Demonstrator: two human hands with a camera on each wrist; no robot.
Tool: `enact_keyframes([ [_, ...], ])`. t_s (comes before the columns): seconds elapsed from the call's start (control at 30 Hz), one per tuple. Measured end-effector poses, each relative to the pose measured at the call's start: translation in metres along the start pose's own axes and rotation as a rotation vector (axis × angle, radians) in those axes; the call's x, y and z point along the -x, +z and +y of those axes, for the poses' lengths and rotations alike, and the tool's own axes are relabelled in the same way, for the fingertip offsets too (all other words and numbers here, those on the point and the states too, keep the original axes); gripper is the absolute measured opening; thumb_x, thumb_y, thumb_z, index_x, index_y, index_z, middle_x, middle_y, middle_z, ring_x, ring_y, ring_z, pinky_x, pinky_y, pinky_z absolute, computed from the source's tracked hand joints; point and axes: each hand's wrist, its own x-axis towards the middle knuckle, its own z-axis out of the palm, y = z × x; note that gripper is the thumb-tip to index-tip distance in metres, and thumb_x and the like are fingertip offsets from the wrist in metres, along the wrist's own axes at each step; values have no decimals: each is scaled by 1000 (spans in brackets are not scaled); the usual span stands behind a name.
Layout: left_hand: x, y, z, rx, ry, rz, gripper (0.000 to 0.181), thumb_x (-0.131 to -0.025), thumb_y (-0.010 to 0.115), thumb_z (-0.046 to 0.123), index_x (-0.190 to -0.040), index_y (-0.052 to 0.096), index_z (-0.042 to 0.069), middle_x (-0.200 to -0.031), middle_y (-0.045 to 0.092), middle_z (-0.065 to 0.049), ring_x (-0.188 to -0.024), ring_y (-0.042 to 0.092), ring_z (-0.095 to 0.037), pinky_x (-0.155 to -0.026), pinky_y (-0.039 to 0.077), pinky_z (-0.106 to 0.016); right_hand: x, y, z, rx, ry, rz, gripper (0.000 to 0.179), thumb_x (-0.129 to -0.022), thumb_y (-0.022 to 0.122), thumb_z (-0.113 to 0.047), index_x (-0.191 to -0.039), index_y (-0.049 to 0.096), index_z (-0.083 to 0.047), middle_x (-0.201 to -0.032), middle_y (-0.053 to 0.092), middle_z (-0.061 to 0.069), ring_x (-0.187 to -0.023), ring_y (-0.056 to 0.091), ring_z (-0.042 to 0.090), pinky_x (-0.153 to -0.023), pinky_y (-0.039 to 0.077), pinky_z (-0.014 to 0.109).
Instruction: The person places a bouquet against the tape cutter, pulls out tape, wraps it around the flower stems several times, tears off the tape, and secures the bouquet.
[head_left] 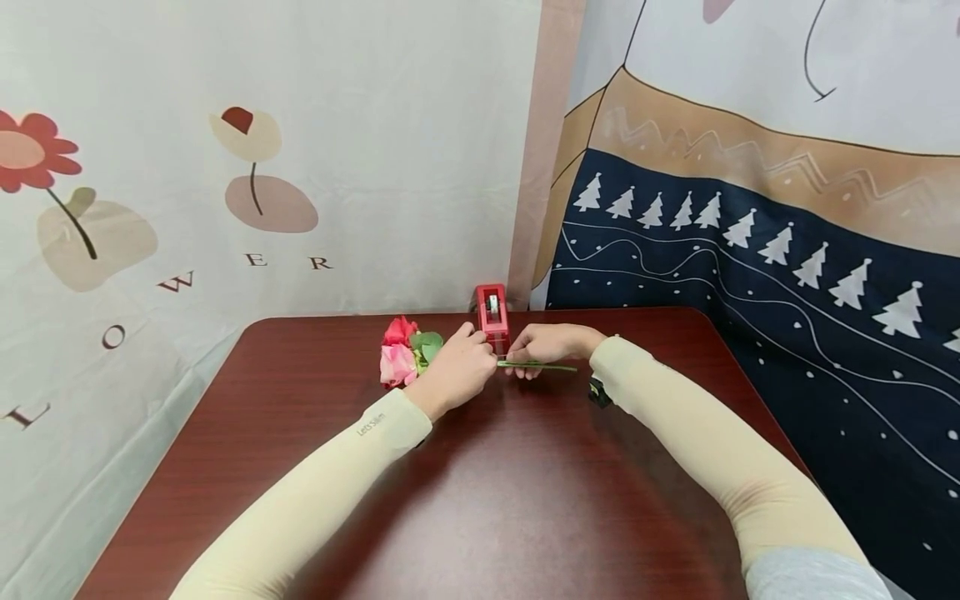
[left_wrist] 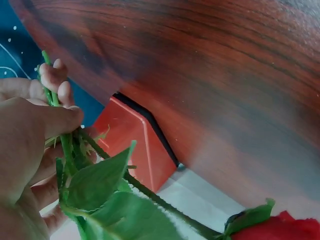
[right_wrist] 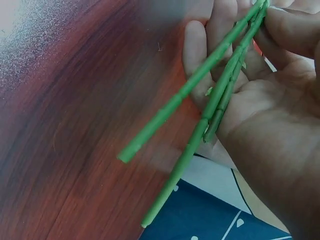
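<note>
My left hand [head_left: 459, 367] grips a small bunch of roses by their green stems, just below the leaves [left_wrist: 100, 180]. A red rose [head_left: 400, 331] and a pink rose [head_left: 397, 365] stick out to its left, lying close over the table. Beside it, my right hand [head_left: 546, 343] pinches the same stems [right_wrist: 215, 95] between thumb and fingers. The cut stem ends spread apart past the right palm. Right behind the two hands stands a red tape dispenser [head_left: 492, 312], with a clear strip showing at its front.
The dark reddish-brown table [head_left: 480, 500] reaches back to a pale curtain [head_left: 390, 167] printed with flowers and letters. On the right hangs a navy cloth [head_left: 675, 267] with white trees. A small black item [head_left: 598, 392] shows under the right wrist.
</note>
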Motion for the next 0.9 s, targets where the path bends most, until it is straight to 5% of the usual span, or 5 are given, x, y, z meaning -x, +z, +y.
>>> enact_keyframes([
  [0.2, 1, 1, 2, -10, -3, -10, 16, -97, 79, 17, -83, 84, 17, -86, 81, -1, -93, 70, -24, -90, 44, -42, 1, 3, -1, -21, 2, 39, 31, -113, 59, -20, -122, 80, 2, -98, 76, 9, -87, 68, 16, -89, 64, 34],
  [0.37, -1, 4, 0, 64, -70, -26, 16, -95, 79, 16, -80, 82, 16, -89, 82, -3, -92, 68, -26, -89, 43, -44, 3, 8, -1, -19, -15, 99, 29, -112, 62, -19, -119, 81, 2, -98, 76, 15, -85, 67, 17, -88, 64, 37],
  [0.57, -1, 7, -1, 141, -132, -64, 15, -96, 79, 18, -82, 81, 14, -90, 82, -4, -92, 69, -29, -90, 45, -47, 4, 15, 0, 27, -49, 173, 28, -112, 63, -19, -113, 82, 1, -86, 73, 6, -79, 66, 12, -85, 65, 38],
  [0.9, -11, -5, -4, 243, -225, -207, 15, -100, 82, 25, -90, 83, 14, -93, 81, -5, -96, 72, -29, -92, 48, -47, 6, 23, 4, 125, -86, 295, 22, -110, 68, -18, -114, 85, -3, -88, 76, 13, -76, 63, 13, -74, 59, 29],
])
